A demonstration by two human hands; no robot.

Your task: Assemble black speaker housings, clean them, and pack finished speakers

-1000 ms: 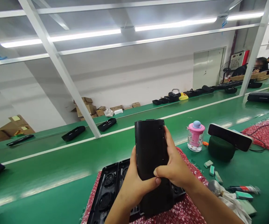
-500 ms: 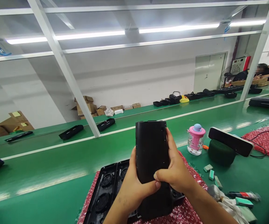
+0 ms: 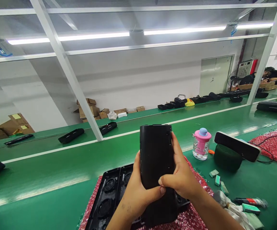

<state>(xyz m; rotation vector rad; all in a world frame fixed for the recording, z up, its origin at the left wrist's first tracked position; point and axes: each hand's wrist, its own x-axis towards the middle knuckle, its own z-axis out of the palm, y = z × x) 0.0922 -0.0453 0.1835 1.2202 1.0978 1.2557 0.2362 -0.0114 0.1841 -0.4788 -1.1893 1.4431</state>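
Note:
Both my hands grip a long black plastic housing [image 3: 155,153], tilted up in front of me. My left hand [image 3: 140,191] wraps its left side, thumb lying across the near face. On the other side, my right hand [image 3: 180,175] has its fingers along the edge and its thumb pressed on the same face. The fingers behind the housing are hidden. Below it lies a black panel with round speaker openings [image 3: 106,191], partly covered by my left arm and the housing. Red bubble wrap [image 3: 188,218] is spread under these parts.
Right of my hands stand a pink-lidded bottle [image 3: 201,145] and a phone [image 3: 236,146] propped on a dark round speaker [image 3: 227,158]. Several sponge blocks [image 3: 250,208] and a tube [image 3: 249,201] lie nearer. Black housings [image 3: 71,136] rest on the green line beyond. People work at far right.
The housing and both hands stay nearly still. Black housings on the far green belt have shifted slightly to the left.

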